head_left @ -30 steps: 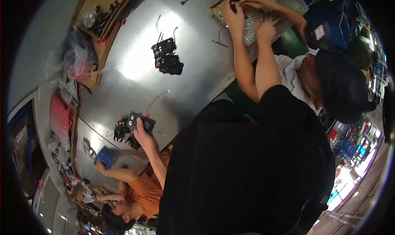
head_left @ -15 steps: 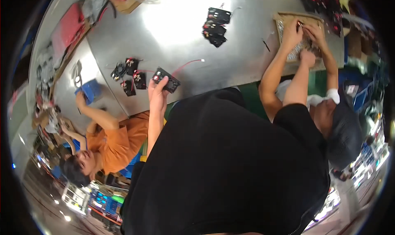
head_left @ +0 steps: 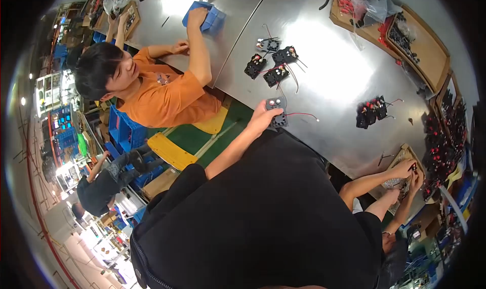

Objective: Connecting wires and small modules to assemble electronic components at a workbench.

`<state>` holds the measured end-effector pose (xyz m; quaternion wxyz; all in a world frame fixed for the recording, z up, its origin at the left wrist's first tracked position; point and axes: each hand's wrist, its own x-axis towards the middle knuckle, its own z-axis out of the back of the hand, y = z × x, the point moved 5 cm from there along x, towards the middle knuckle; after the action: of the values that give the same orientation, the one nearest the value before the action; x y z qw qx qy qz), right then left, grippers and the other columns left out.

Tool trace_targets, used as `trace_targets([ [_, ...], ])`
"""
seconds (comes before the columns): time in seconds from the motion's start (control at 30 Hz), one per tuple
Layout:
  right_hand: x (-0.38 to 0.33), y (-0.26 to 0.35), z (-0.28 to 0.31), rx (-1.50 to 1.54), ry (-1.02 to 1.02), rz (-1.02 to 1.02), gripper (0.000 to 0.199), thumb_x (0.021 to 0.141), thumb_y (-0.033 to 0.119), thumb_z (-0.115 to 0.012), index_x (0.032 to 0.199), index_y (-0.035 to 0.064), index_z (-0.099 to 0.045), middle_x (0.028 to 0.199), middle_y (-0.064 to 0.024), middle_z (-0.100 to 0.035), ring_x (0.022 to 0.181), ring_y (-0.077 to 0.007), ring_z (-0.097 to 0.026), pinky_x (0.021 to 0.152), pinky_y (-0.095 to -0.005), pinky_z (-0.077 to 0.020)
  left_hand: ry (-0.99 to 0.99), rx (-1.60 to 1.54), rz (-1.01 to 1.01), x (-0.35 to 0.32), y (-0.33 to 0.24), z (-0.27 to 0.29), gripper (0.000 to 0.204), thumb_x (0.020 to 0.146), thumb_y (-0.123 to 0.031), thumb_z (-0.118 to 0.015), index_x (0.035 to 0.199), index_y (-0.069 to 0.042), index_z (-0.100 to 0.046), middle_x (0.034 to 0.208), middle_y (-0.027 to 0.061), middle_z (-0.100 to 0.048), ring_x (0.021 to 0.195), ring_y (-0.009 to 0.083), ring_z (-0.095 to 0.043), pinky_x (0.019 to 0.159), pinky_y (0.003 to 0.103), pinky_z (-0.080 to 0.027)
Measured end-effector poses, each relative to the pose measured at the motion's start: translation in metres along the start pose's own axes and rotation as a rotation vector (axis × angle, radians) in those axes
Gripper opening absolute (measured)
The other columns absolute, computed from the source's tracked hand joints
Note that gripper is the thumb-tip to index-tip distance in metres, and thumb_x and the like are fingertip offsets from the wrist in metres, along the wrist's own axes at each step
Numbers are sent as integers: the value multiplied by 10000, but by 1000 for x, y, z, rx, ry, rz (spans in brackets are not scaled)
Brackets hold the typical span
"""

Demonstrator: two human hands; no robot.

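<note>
My left hand (head_left: 263, 118) is closed around a black boxy module (head_left: 277, 112) at the table's near edge, thumb across its face. The module has two round pale parts at one end, a vented face and a thin red lead ending in a small white plug. At the lower right, my right hand (head_left: 391, 196) reaches into a shallow cardboard tray (head_left: 406, 151) of small silvery pieces; its fingertips are too small and hidden to read. Beside it, a co-worker's two hands (head_left: 409, 170) hold a small dark piece over the same tray.
Several similar modules (head_left: 276, 61) lie beyond my left hand, and a stacked group (head_left: 371, 112) lies farther right. A person in orange (head_left: 167, 94) at left reaches into a blue bin (head_left: 211, 19). Cardboard trays (head_left: 430, 61) and a dark-and-red heap (head_left: 440, 147) line the right side.
The view has swung toward the left, so the table and people appear shifted and tilted. My left hand still holds the module; my right hand stays at the tray.
</note>
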<state>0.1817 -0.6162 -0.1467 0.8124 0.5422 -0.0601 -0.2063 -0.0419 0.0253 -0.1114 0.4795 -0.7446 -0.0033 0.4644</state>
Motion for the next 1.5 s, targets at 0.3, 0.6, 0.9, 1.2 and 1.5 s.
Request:
trace_targets([
  [0.3, -127, 72, -140, -110, -191, 43, 191, 864, 133, -590, 969, -5, -669, 880, -110, -680, 833, -180, -642, 783, -309, -498, -67, -153, 69, 0, 2, 57, 363, 833, -143, -709, 1113, -8, -522, 973, 70, -629, 830, 161, -662, 702, 305, -574],
  [0.6, -231, 149, -292, -241, 604, 137, 240, 926, 116, -571, 1129, 24, -661, 917, -15, -645, 843, -89, -559, 787, -242, -450, 45, -287, 108, 23, 4, 50, 225, 853, -130, -672, 1031, -25, -582, 883, 29, -642, 780, 137, -646, 693, 292, -541],
  [0.9, -364, 266, -370, -253, 1008, 817, 334, 821, 59, -605, 1145, 121, -652, 776, -116, -633, 617, -238, -599, 587, -338, -485, 143, -359, -15, 13, -39, 17, 237, 843, -135, -698, 1025, -56, -568, 886, 13, -631, 768, 108, -632, 631, 260, -520],
  [1.2, -386, 264, -362, -361, 991, 862, 353, 814, 46, -622, 1159, 116, -639, 813, -114, -654, 593, -248, -610, 569, -344, -494, 39, -395, -156, 8, -42, 28, 397, 829, -128, -737, 1116, -11, -489, 940, 45, -611, 760, 98, -626, 597, 245, -514],
  [1.5, -383, 254, -364, -371, 1016, 766, 301, 830, 71, -621, 1128, 99, -646, 901, -137, -669, 685, -266, -660, 622, -359, -524, 150, -331, -115, 23, -28, 46, 371, 833, -157, -733, 1121, -38, -531, 951, 38, -620, 779, 123, -612, 642, 278, -517],
])
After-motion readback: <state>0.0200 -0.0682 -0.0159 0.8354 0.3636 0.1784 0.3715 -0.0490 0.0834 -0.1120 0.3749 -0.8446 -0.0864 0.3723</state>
